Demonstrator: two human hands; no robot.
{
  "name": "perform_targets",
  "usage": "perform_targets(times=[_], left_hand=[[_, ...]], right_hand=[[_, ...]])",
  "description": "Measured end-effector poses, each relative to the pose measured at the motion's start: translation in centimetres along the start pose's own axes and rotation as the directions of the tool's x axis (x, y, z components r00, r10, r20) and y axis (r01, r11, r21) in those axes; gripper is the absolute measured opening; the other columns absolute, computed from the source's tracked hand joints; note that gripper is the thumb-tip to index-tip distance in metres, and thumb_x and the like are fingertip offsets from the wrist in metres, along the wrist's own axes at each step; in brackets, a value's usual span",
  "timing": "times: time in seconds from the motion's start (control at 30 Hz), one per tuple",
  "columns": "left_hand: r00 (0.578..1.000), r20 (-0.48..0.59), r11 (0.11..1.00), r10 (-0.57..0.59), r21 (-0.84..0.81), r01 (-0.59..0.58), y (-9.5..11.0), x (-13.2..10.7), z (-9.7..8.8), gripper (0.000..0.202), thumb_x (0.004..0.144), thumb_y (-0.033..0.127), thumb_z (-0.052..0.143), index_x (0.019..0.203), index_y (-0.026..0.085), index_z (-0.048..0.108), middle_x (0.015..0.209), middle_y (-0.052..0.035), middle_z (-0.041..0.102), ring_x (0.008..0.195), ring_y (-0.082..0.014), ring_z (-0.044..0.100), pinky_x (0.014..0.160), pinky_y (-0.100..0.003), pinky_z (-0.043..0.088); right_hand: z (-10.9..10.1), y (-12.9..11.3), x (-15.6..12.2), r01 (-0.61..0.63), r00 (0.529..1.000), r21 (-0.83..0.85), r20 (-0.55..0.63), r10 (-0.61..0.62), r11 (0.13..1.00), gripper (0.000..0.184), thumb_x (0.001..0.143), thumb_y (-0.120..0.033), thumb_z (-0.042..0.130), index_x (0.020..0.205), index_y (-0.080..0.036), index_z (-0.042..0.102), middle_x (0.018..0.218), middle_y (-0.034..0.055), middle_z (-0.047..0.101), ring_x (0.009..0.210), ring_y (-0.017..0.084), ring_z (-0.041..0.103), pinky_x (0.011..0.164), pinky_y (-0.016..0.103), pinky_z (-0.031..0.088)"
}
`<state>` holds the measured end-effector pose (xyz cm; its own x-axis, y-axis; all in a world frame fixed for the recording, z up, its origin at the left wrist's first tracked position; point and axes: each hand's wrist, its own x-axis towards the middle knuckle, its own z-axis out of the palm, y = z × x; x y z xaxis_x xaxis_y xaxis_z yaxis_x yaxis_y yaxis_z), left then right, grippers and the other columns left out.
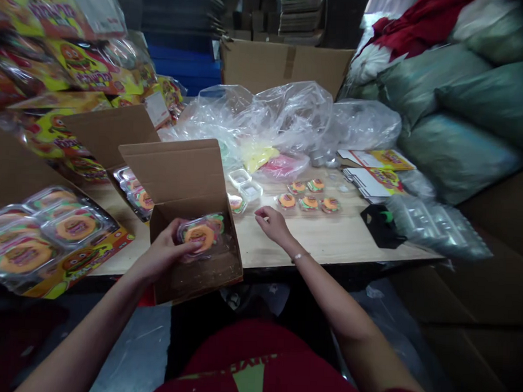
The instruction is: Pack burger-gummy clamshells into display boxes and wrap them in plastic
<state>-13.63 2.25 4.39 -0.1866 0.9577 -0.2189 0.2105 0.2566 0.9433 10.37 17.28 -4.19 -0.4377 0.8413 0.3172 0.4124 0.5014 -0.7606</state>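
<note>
Bags lie behind burger packs; tape dispenser right; box left.

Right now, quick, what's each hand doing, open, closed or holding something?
Left hand: closed on at least one clear burger pack.
Right hand: fingers curled, nothing visibly held; can't tell if fully closed.

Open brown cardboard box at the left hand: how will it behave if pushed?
The open brown cardboard box probably slides easily, being thin-walled. Its raised flap would likely flex at the crease. It may tip if pushed nearer the person: its near end appears to overhang the pale wooden table.
</note>
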Motion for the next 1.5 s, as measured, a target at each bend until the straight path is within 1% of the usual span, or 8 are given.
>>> perform_targets(times=[0.3, 0.73, 0.9, 1.03, 1.1, 1.2, 1.33, 1.5], left_hand=[[0.992, -0.086, 0.96, 0.094, 0.273, -0.067, -0.7, 1.0, -1.9, 0.055, 0.056, 0.049, 0.08, 0.091, 0.019, 0.051, 0.085, -0.0015, 0.063, 0.077, -0.021, 0.061, 0.066, -0.03, 0.05], [0.957, 0.288, 0.562, 0.024, 0.788, -0.251, -3.9, 6.4, 1.4, 0.039, 0.07, 0.034, 0.067, 0.104, 0.018, 0.056, 0.089, -0.006, 0.062, 0.085, -0.0254, 0.057, 0.073, -0.033, 0.043], [0.96, 0.223, 0.26, 0.17, 0.929, -0.262, -3.2, 4.4, 2.0, 0.045, 0.074, 0.032, 0.067, 0.116, 0.016, 0.061, 0.115, -0.0183, 0.054, 0.111, -0.0375, 0.048, 0.091, -0.048, 0.041], [0.901, 0.137, 0.565, 0.411, 0.738, -0.369, -2.8, 1.5, 4.8, 0.037, 0.084, 0.04, 0.058, 0.114, 0.018, 0.057, 0.109, -0.0131, 0.059, 0.106, -0.0312, 0.055, 0.091, -0.045, 0.045], [0.92, 0.048, 0.817, 0.389, 0.443, -0.368, -2.0, 0.1, 6.8, 0.045, 0.084, 0.048, 0.059, 0.117, 0.02, 0.053, 0.104, -0.009, 0.062, 0.1, -0.0272, 0.06, 0.088, -0.041, 0.049], [0.972, 0.048, 0.972, 0.229, 0.048, -0.231, -0.2, -1.0, 7.7, 0.06, 0.075, 0.05, 0.068, 0.123, 0.02, 0.048, 0.111, -0.0082, 0.064, 0.104, -0.0266, 0.062, 0.087, -0.036, 0.052], [1.0, -0.01, 1.0, -0.006, 0.028, 0.006, 1.1, -0.8, 2.4, 0.069, 0.066, 0.05, 0.077, 0.122, 0.02, 0.051, 0.109, -0.0081, 0.068, 0.098, -0.0284, 0.065, 0.077, -0.033, 0.055], [0.993, -0.056, 0.905, 0.106, 0.42, -0.073, 0.7, -1.4, -5.1, 0.064, 0.064, 0.052, 0.075, 0.118, 0.021, 0.058, 0.113, -0.0066, 0.068, 0.103, -0.0313, 0.064, 0.086, -0.038, 0.053]], right_hand=[[7.8, 1.5, 6.6, 0.303, 0.938, -0.408, 0.288, -0.194, 0.861, 0.031, 0.093, -0.015, 0.049, 0.122, -0.012, 0.058, 0.127, 0.0142, 0.058, 0.12, 0.024, 0.048, 0.097, 0.035, 0.044], [-0.1, 2.8, -3.5, 0.141, 0.986, -0.526, 0.147, -0.074, 0.838, 0.018, 0.092, -0.028, 0.052, 0.096, -0.015, 0.065, 0.102, 0.0127, 0.061, 0.099, 0.026, 0.051, 0.088, 0.037, 0.043], [-0.2, 5.1, -2.0, -0.095, 0.984, -0.301, 0.117, 0.136, 0.949, 0.067, 0.071, -0.04, 0.076, 0.127, -0.012, 0.053, 0.121, 0.0149, 0.055, 0.114, 0.028, 0.053, 0.098, 0.041, 0.044], [0.1, 1.7, -4.0, -0.239, 0.967, -0.038, -0.103, 0.235, 0.97, 0.059, 0.073, -0.041, 0.074, 0.122, -0.016, 0.055, 0.115, 0.0109, 0.057, 0.106, 0.024, 0.058, 0.095, 0.039, 0.049], [0.3, -1.8, -4.9, -0.046, 0.981, 0.035, -0.186, 0.052, 0.998, 0.066, 0.072, -0.043, 0.075, 0.127, -0.019, 0.051, 0.122, 0.0117, 0.055, 0.114, 0.024, 0.055, 0.099, 0.04, 0.047], [-0.3, -4.9, -3.8, 0.373, 0.921, 0.115, 0.077, -0.382, 0.921, 0.067, 0.075, -0.046, 0.074, 0.132, -0.024, 0.049, 0.135, 0.0096, 0.051, 0.127, 0.023, 0.047, 0.106, 0.038, 0.042], [-3.5, -0.3, 0.9, 0.147, 0.989, -0.19, 0.02, -0.146, 0.971, 0.031, 0.094, -0.033, 0.052, 0.121, -0.018, 0.057, 0.132, 0.0132, 0.054, 0.124, 0.022, 0.048, 0.108, 0.041, 0.037], [-4.4, 6.8, 2.7, -0.051, 0.988, -0.577, 0.091, 0.127, 0.815, 0.026, 0.084, -0.014, 0.058, 0.109, -0.009, 0.06, 0.117, 0.0226, 0.058, 0.113, 0.029, 0.048, 0.096, 0.043, 0.038]])
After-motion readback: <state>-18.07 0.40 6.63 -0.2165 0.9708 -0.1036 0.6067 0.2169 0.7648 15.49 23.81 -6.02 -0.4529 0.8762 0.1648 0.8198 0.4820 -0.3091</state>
